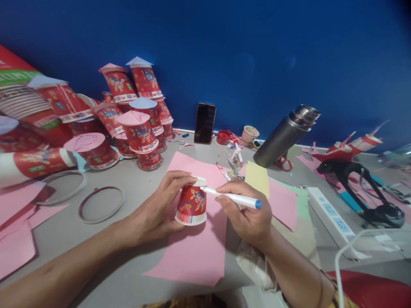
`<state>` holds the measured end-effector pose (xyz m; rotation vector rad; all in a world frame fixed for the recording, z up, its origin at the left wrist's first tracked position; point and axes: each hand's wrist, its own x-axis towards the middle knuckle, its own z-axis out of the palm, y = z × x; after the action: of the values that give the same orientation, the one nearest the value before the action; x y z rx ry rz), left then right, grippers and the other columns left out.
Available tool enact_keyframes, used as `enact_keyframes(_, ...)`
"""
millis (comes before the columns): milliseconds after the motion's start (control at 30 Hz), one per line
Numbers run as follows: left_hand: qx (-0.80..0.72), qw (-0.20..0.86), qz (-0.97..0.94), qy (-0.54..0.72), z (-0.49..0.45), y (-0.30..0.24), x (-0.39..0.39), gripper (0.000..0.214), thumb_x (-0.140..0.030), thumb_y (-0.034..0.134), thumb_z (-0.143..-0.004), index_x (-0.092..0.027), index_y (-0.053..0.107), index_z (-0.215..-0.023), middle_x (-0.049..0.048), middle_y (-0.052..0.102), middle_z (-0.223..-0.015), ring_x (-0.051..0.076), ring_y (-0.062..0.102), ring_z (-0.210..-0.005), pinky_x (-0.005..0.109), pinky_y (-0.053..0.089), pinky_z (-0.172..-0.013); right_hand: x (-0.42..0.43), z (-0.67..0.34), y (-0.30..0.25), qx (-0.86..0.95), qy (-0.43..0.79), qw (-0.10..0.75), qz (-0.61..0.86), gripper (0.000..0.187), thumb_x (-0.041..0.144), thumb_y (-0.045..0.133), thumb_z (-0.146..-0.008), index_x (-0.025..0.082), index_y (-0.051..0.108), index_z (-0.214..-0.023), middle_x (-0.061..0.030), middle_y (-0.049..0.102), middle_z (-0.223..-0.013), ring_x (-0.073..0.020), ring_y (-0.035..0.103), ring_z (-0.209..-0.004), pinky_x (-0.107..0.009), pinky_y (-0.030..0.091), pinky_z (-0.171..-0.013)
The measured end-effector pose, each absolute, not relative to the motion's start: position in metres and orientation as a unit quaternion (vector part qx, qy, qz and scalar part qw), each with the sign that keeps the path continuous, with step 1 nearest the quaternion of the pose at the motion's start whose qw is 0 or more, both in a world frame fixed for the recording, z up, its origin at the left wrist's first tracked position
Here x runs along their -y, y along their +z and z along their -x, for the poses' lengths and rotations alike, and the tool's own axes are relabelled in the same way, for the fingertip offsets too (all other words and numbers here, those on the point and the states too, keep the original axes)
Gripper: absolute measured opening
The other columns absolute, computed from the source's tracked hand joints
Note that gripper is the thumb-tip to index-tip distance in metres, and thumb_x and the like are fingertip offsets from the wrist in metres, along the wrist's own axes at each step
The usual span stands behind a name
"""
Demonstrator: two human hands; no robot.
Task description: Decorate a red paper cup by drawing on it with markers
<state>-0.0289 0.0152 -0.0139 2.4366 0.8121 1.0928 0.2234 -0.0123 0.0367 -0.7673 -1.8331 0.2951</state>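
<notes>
A red printed paper cup (192,204) stands upside down on a pink paper sheet (195,248) on the grey table. My left hand (162,205) is wrapped round the cup's left side, fingers closed on it. My right hand (247,209) grips a white marker with a blue end (234,197). The marker's tip touches the cup's upper right edge.
A pile of red cups with paper caps (135,115) fills the back left. Two rings (101,204) lie at left. A black phone (204,123) leans on the blue wall. A steel flask (285,134), scissors, coloured papers (276,192) and a white power strip (332,214) are at right.
</notes>
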Motion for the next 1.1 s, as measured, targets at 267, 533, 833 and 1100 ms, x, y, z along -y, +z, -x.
enact_keyframes(267,-0.285,0.167,-0.857,0.395,0.0289,-0.0136,-0.0158,0.086,-0.028,0.086,-0.087,-0.032,0.041,-0.16,0.0141,0.055,-0.142,0.033,0.057,-0.136,0.05,0.057,-0.115,0.0139,-0.2205,0.0372,0.78,0.13,0.528,0.31,0.008,0.015,0.065,-0.101,0.019,0.072,-0.101,-0.0037,0.078,-0.081,-0.0159,0.071,-0.067,-0.027,0.056,-0.062)
enact_keyframes(533,-0.279,0.173,-0.865,0.379,0.0279,-0.0088,-0.0145,0.079,-0.029,0.083,-0.092,-0.029,0.042,-0.159,0.0136,0.055,-0.142,0.031,0.056,-0.137,0.046,0.056,-0.117,0.0112,-0.2211,0.0353,0.776,0.102,0.546,0.299,0.011,0.011,0.065,-0.1,0.019,0.072,-0.104,-0.0045,0.078,-0.084,-0.0164,0.07,-0.07,-0.029,0.057,-0.068)
enact_keyframes(833,-0.281,0.177,-0.864,0.378,0.0287,-0.0102,-0.0146,0.083,-0.029,0.087,-0.088,-0.03,0.042,-0.158,0.0139,0.056,-0.141,0.032,0.057,-0.135,0.049,0.057,-0.115,0.014,-0.2216,0.0394,0.79,0.126,0.52,0.3,0.01,0.012,0.064,-0.1,0.019,0.071,-0.099,-0.0032,0.077,-0.079,-0.0151,0.07,-0.065,-0.027,0.055,-0.061)
enact_keyframes(1100,-0.27,0.177,-0.868,0.378,0.0278,-0.0099,-0.0154,0.083,-0.029,0.087,-0.088,-0.031,0.043,-0.158,0.0127,0.058,-0.141,0.031,0.059,-0.133,0.048,0.057,-0.114,0.0133,-0.221,0.0388,0.784,0.104,0.536,0.293,0.012,0.012,0.063,-0.1,0.021,0.071,-0.102,-0.0026,0.078,-0.08,-0.0159,0.07,-0.067,-0.03,0.058,-0.063)
